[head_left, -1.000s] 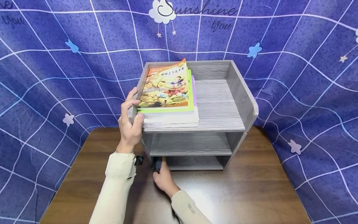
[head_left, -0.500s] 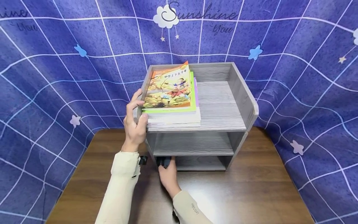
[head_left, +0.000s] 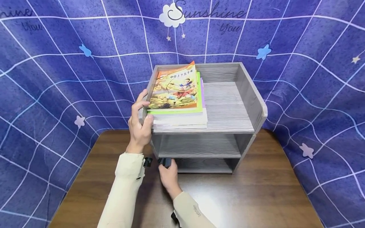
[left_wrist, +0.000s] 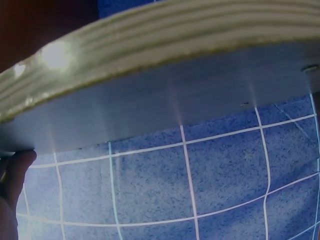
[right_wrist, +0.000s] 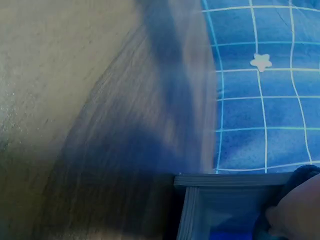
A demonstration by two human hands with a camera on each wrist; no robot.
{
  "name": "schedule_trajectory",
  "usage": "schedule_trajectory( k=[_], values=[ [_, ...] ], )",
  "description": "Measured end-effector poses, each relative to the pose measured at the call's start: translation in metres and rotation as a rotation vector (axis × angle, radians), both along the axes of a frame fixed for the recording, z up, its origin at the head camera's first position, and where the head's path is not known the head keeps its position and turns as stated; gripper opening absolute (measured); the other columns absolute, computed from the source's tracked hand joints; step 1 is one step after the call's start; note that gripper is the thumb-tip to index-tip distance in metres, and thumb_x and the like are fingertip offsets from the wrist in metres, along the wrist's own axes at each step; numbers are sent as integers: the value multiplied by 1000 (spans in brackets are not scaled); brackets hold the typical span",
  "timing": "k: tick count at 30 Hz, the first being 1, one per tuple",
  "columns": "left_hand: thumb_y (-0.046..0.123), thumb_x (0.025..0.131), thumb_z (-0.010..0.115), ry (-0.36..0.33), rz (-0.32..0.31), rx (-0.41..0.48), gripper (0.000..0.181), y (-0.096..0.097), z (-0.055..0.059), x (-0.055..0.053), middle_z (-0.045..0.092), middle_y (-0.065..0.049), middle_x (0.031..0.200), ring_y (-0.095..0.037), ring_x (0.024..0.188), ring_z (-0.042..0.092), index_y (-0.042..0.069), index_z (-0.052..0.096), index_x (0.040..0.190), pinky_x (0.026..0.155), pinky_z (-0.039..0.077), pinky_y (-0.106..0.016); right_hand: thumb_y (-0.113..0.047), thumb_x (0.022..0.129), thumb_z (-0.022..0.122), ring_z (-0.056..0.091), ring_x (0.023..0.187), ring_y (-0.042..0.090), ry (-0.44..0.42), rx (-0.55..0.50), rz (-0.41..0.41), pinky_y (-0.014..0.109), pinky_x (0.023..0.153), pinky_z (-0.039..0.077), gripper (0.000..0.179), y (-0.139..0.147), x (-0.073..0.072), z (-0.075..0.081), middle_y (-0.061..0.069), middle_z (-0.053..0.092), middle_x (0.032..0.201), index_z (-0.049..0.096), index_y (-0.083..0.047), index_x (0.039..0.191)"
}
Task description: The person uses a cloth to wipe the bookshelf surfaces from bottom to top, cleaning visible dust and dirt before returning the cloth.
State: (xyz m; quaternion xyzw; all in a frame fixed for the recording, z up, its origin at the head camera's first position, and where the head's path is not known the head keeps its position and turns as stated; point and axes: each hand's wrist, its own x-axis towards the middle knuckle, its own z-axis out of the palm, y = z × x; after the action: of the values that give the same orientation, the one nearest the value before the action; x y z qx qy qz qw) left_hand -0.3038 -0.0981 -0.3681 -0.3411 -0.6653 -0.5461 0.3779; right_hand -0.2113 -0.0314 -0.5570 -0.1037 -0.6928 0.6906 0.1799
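Left hand: I see the left hand [head_left: 139,129] gripping the left side panel [head_left: 144,116] of the grey shelf [head_left: 226,104]; its thumb lies at the front, near the book corner, and its fingers bend over the panel edge.
Right hand: the right hand [head_left: 169,177] is low, at the left end of the bottom compartment, and holds a dark object [head_left: 166,162] between thumb and finger; the other fingers I cannot see well.
Dark object: it is at the mouth of the bottom compartment, below the middle board; what it is, I cannot tell.
Book stack: on the top level, against the left side, lies the stack of books [head_left: 179,119]; the uppermost book [head_left: 174,91] has an illustrated cover, and its far right corner is lifted.
Under it: green and purple covers show at the right edge.
Shelf: it stands upright on the brown wooden table [head_left: 273,190].
Behind: a blue cloth [head_left: 222,38] with white lines, stars and the word "Sunshine" hangs there.
Sleeves: both are cream, with a black device [head_left: 148,161] at the left wrist.
Wrist views: the left one shows mostly the panel edge; the right one is partly blurred.
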Motion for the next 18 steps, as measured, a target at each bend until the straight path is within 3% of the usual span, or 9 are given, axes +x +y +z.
schedule_trajectory(
  k=[8, 15, 18],
  values=[
    [21, 86, 50, -3, 12, -11, 37, 1, 3, 2, 50, -6, 150, -30, 137, 47, 3, 53, 119, 108, 37, -41, -2, 77, 62, 61, 86, 27, 65, 298, 83, 42, 79, 50, 22, 3, -2, -8, 11, 63, 93, 61, 2, 99],
    [20, 85, 51, -12, 3, 1, 38, 3, 2, 1, 51, -8, 150, -30, 137, 47, 1, 54, 118, 108, 36, -41, -3, 76, 60, 62, 92, 36, 54, 373, 126, 47, 83, 50, 37, 5, -1, -18, 16, 61, 99, 55, 5, 112],
    [19, 85, 52, -16, -4, 15, 38, 4, 0, 1, 51, -9, 149, -30, 137, 46, 0, 54, 118, 109, 36, -40, -2, 78, 60, 62, 102, 39, 37, 377, 154, 49, 90, 49, 52, 7, -2, -28, 22, 62, 109, 50, 8, 128]
  ],
)
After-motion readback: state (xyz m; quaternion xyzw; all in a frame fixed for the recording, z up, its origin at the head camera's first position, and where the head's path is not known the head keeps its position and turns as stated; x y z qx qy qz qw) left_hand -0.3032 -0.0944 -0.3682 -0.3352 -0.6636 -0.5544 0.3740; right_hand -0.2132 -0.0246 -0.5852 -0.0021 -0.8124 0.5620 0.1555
